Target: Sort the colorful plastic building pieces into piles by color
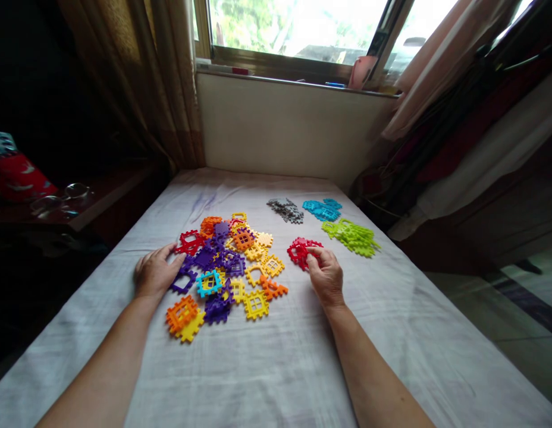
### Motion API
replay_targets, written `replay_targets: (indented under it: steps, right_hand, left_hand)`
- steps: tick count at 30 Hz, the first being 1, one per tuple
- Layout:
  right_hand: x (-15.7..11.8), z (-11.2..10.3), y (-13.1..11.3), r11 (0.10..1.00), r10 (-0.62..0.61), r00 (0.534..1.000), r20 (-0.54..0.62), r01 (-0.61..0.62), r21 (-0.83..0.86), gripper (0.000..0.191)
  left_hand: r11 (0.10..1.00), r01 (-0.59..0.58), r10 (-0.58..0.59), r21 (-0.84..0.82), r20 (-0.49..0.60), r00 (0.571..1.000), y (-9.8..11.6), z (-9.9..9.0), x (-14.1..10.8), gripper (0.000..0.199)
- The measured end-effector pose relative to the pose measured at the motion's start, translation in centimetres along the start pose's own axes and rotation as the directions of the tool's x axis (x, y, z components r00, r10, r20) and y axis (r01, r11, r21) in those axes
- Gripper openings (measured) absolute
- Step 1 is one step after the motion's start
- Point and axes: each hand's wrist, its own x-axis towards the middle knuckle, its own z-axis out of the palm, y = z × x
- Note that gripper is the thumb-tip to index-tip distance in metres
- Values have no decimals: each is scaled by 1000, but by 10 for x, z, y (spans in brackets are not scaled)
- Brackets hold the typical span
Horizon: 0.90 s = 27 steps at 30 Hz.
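Observation:
A mixed heap of plastic interlocking pieces, with purple pieces (205, 257), yellow pieces (257, 304) and orange pieces (181, 313), lies on the cloth-covered surface (258, 368). My left hand (156, 271) rests at the heap's left edge, fingers apart, beside a red piece (190, 242). A light blue frame piece (209, 283) lies on top of the heap. To the right, my right hand (326, 274) has its thumb and forefinger pinched at a small pile of red pieces (300, 252); the fingertips appear closed on the edge of one.
Behind the red pile lie grey pieces (285, 210), blue pieces (323, 209) and lime green pieces (353, 238). Glasses (62, 201) and a red item (19, 177) sit on a dark side table. Curtain, wall and window stand beyond; clothes hang at right.

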Motion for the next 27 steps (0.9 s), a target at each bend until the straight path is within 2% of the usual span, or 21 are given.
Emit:
replay_targets:
  steps: [4, 11, 13, 15, 16, 18, 21, 24, 27]
  right_hand:
    - [-3, 1, -9, 995, -96, 995, 27, 96, 10, 22]
    - [-8, 6, -12, 989, -148, 987, 61, 147, 28, 20]
    - [-8, 6, -14, 984, -174, 983, 66, 171, 46, 19]
    - [-10, 7, -17, 981, -187, 980, 69, 182, 74, 19]
    - [-11, 7, -19, 981, -176, 981, 79, 169, 90, 20]
    - [-15, 9, -25, 986, -122, 982, 146, 103, 132, 22]
    - [-24, 13, -38, 965, -21, 931, 363, -77, 251, 33]
    - [-34, 21, -53, 878, 14, 847, 532, -265, 399, 39]
    - [-40, 29, -65, 808, -13, 813, 583, -335, 484, 30]
  left_hand:
    - [999, 34, -34, -40, -6, 999, 3, -3, 2, 39]
    - [966, 129, -128, -224, 20, 992, -1, -4, 5, 36]
    - [959, 78, -104, -271, -81, 991, 1, -7, 3, 34]
    - [960, -87, 23, -265, -235, 972, 11, -11, -3, 29]
    - [950, -199, 122, -241, -300, 946, 19, -13, -8, 27]
    - [887, -420, 333, -192, -366, 869, 41, -15, -19, 23]
    - [732, -655, 563, -187, -375, 736, 79, -16, -40, 16]
    - [582, -790, 704, -193, -366, 608, 106, -13, -57, 19]
    - [526, -828, 744, -197, -366, 559, 116, -12, -64, 23]
